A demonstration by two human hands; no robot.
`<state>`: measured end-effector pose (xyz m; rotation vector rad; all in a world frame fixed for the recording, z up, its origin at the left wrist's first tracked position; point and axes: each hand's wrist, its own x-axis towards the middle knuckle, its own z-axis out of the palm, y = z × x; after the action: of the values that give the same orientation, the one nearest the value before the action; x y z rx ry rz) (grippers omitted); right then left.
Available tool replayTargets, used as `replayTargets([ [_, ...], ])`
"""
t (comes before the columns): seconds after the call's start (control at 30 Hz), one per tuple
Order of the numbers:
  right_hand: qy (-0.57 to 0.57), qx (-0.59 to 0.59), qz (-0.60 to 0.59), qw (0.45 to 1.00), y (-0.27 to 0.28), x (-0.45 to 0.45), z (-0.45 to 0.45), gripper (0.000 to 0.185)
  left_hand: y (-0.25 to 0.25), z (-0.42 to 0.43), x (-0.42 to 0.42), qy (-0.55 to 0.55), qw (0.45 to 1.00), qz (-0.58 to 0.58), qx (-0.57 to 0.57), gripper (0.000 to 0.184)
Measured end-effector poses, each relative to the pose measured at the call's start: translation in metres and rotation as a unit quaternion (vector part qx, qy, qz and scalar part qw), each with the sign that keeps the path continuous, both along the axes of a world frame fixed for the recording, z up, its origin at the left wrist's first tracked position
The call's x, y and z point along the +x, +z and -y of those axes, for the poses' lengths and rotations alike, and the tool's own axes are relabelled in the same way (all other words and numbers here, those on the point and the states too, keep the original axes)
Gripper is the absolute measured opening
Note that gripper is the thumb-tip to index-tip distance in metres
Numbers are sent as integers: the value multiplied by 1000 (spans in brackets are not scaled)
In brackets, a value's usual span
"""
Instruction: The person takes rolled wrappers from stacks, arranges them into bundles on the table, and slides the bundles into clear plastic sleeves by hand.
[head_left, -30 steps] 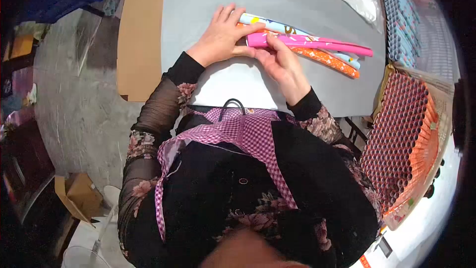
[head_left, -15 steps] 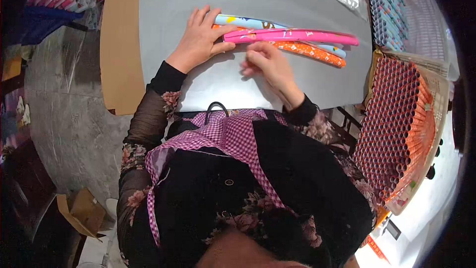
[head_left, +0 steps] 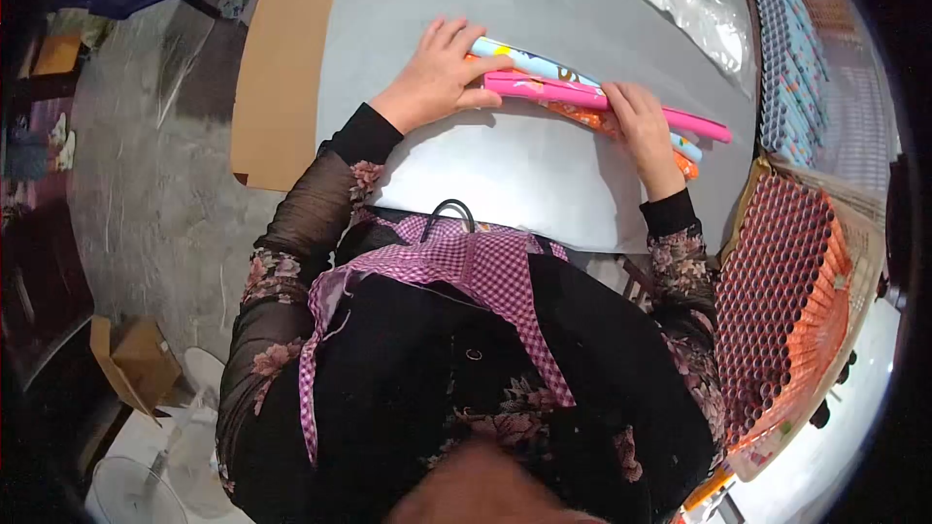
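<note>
Fingers (head_left: 452,36) of the left hand (head_left: 427,80) fan across the left ends of three slim printed rolls on a grey bench (head_left: 408,0), thumb on the side near the body, index finger reaching over toward the pink roll (head_left: 558,90). The thumb and index finger stand apart at that roll's end; whether they squeeze it cannot be told.

Farther right, the right hand (head_left: 649,138) comes up from the body side, its fingers close together and laid over the pink roll just past the middle. Its thumb is hidden, so a pinch cannot be confirmed.

Pink lies on top, its long axis running from left to right across the person's front and slanting toward the body at the right. Both hands touch it: the left at one end, the right nearer the other, which juts out free beyond the knuckles. The forearms meet the roll crosswise, rather than along its length.

Beneath it, a light-blue roll (head_left: 529,60) slants more steeply, showing on the far side at the left and on the near side at the right. An orange roll (head_left: 582,117) emerges along the body side, partly covered by the right hand.

Well apart, a clear plastic bag (head_left: 684,5) lies toward the bench's far right; a crate of red tubes (head_left: 777,301) stands at the person's right.
</note>
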<state>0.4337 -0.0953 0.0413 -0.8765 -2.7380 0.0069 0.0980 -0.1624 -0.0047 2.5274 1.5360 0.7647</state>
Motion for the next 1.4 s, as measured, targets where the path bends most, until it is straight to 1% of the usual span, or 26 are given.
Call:
replayTargets([
  [0.03, 2, -2, -1, 1000, 0, 0, -1, 48, 2, 0, 0, 1, 1000, -2, -7, 57],
  [0.07, 4, -10, 12, 1000, 1, 4, -4, 48, 3, 1, 1, 2, 1000, -5, -11, 65],
  [0.1, 7, -10, 10, 1000, 0, 9, -10, 48, 3, 1, 1, 5, 1000, -7, -11, 65],
  [0.17, -4, 19, -38, 999, -5, 14, -22, 48, -3, -1, 0, 18, 999, 35, -22, 69],
  [0.2, -30, 15, -59, 998, -5, 9, -28, 44, -4, -1, 0, 27, 999, 16, -8, 65],
  [0.23, -26, 15, -59, 998, -5, 4, -34, 44, -7, -1, 1, 31, 999, 16, -8, 65],
  [0.3, -41, 7, -34, 999, -4, -12, -46, 40, -10, -3, 1, 37, 999, 8, 30, 60],
  [0.33, -25, 27, -55, 998, -9, -24, -48, 37, -8, -2, 2, 37, 998, 24, 39, 54],
  [0.37, -18, 28, -54, 998, -12, -36, -49, 37, -7, 0, 3, 45, 998, 25, 41, 54],
  [0.47, -7, -44, -39, 998, -27, -62, -59, 34, -9, 3, 6, 59, 995, 64, 53, 54],
  [0.6, -3, -67, -46, 997, -31, -78, -51, 32, -4, 8, 9, 78, 994, 69, 45, 56],
  [0.7, -7, -79, -57, 995, -28, -78, -44, 33, -8, 9, 12, 86, 993, 57, 55, 58],
  [0.73, -13, -94, -55, 994, -22, -80, -41, 34, -9, 9, 13, 96, 991, 38, 85, 56],
  [0.77, -11, -94, -53, 994, -23, -79, -42, 34, -8, 9, 12, 99, 991, 39, 86, 56],
  [0.83, -11, -132, -68, 989, -28, -74, -45, 33, -9, 10, 13, 99, 991, 31, 81, 57],
  [1.17, -42, -199, -75, 976, -31, -60, -42, 34, -10, 12, 15, 110, 989, 44, 85, 55],
  [1.23, -29, -211, -68, 975, -36, -57, -44, 48, -9, 12, 15, 116, 990, 39, 73, 54],
  [1.27, -27, -210, -66, 975, -38, -53, -43, 48, -9, 13, 15, 117, 990, 40, 74, 54],
  [1.33, 5, -174, -37, 984, -29, -55, -29, 80, -9, 14, 15, 117, 989, 47, 76, 54],
  [1.37, 7, -174, -36, 984, -26, -58, -26, 80, -9, 14, 14, 118, 989, 48, 76, 54],
  [1.4, 15, -162, -14, 987, -23, -60, -24, 94, -9, 14, 13, 113, 988, 57, 84, 55],
])
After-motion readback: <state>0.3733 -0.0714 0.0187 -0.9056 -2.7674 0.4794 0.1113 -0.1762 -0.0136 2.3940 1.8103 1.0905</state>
